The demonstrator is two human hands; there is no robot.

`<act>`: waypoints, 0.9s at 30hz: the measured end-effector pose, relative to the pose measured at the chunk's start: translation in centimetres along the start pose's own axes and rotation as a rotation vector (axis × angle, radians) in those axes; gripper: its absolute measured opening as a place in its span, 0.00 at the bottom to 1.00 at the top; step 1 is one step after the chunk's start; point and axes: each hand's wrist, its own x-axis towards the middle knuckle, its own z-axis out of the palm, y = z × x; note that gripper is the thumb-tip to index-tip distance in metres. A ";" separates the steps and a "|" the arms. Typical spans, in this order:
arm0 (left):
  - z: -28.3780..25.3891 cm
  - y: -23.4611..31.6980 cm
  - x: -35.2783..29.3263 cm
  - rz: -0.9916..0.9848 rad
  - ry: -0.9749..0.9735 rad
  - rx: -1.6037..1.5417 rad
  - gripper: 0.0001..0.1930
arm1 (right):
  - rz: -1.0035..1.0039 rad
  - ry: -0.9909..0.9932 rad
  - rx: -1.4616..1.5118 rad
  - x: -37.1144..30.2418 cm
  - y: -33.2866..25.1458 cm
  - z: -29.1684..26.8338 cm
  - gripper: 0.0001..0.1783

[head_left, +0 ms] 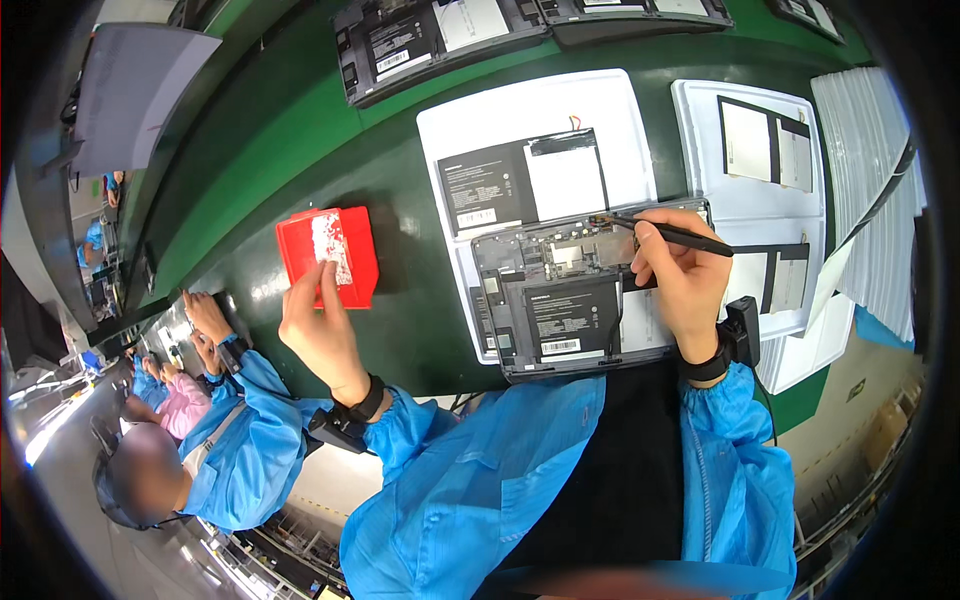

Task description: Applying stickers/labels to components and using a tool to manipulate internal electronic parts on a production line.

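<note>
My right hand (pixel 690 290) grips a pair of black tweezers (pixel 690 238). Their tip reaches the circuit board (pixel 572 255) along the upper edge of an opened tablet housing (pixel 505 285). A black battery (pixel 573 315) lies inside that housing. Off to the left, my left hand (pixel 325 330) is over a red bin (pixel 360 225), with thumb and forefinger pinched at the small white pieces (pixel 328 235) inside. Whether anything is between those fingertips is too small to tell.
Under the housing lies a white tray (pixel 450 115) holding another battery pack (pixel 485 185). Further right, a second white tray (pixel 700 100) holds battery packs, beside a stack of white trays (pixel 865 180). More opened housings (pixel 365 70) line the far side. A co-worker (pixel 250 430) sits at left.
</note>
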 end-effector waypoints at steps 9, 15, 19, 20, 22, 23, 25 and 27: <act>3.0 10.8 -1.3 0.357 -0.281 -0.525 0.18 | -0.003 0.024 -0.065 0.3 0.4 0.2 0.09; 9.0 14.5 -1.6 0.579 -0.376 -0.709 0.14 | 0.037 0.036 -0.108 0.1 0.2 0.3 0.10; 9.3 14.6 -1.5 0.593 -0.399 -0.703 0.11 | 0.041 0.021 -0.100 0.2 0.2 0.4 0.10; 9.2 14.7 -1.5 0.590 -0.403 -0.714 0.10 | 0.046 0.023 -0.100 0.2 0.0 0.3 0.10; 9.2 14.7 -1.4 0.586 -0.412 -0.725 0.10 | 0.070 0.019 -0.082 0.2 -0.2 0.1 0.10; 9.3 14.8 -1.5 0.576 -0.418 -0.761 0.09 | 0.074 0.020 -0.080 0.3 -0.1 0.0 0.10; 9.3 14.9 -1.7 0.566 -0.427 -0.795 0.09 | 0.059 0.016 -0.055 0.3 -0.1 -0.2 0.10; 9.4 15.0 -1.9 0.578 -0.396 -0.787 0.09 | 0.063 0.031 -0.059 0.3 -0.1 0.1 0.10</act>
